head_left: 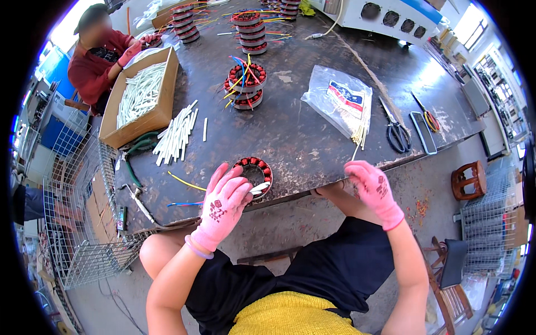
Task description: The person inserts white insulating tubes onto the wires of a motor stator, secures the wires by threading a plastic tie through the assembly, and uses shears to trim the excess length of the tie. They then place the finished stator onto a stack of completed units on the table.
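My left hand [222, 204], in a pink glove, grips the near side of a motor stator [264, 167], a ring with red coils, at the table's front edge. A white sleeve piece [260, 188] shows at the ring beside my fingertips. Yellow, blue and red lead wires [187, 181] stick out to the left. My right hand [373, 192], also pink-gloved, pinches the lower end of a thin pale stick [355, 152]. Just beyond it, more such sticks [360, 131] poke from the mouth of a clear plastic bag [335, 97].
Black scissors [397, 135], a phone [423, 133] and a second cutting tool [430, 118] lie right. White sleeves [176, 134] lie loose beside a cardboard box [162, 106]. Green-handled pliers [137, 148] are left. Stacked stators [245, 84] stand farther back. Another person [100, 61] works far left.
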A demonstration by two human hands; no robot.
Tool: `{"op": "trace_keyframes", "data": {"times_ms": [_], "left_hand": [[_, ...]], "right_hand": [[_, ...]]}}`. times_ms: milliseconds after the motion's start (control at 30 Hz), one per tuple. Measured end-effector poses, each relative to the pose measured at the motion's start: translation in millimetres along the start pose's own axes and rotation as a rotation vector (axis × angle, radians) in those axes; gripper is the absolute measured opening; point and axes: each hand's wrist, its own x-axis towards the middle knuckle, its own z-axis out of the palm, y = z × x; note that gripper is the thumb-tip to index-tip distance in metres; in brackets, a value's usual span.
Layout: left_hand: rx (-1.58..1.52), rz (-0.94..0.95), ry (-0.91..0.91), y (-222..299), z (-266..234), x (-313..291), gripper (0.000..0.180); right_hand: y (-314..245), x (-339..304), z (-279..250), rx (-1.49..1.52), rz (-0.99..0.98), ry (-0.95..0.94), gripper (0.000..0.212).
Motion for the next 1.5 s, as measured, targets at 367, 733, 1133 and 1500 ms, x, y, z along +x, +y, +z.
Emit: {"op": "trace_keyframes", "data": {"times_ms": [367,733,1133,1500], "left_hand": [[-0.009,0.005,0.014,1.3,5.5,3.4,0.028],[-0.05,-0.015,0.004,-0.8,2.4,0.1,0.029],[-0.048,-0.028,0.011,-1.3,2.2,-1.7,0.029],[-0.143,-0.08,0.024,-3.3,1.7,-3.5,0.032]], "right_hand": [[-82.6,-4.4,13.7,0.84,0.352,0.228,0.017],[-141.8,-21.8,45.5,0.556,-0.022,0.057,0.026],[-150.5,-35.6,64.6,0.454,-0.117,0.072,0.029],[-146.0,-23.0,91.8,0.569,0.025,0.071,0.029]]}}
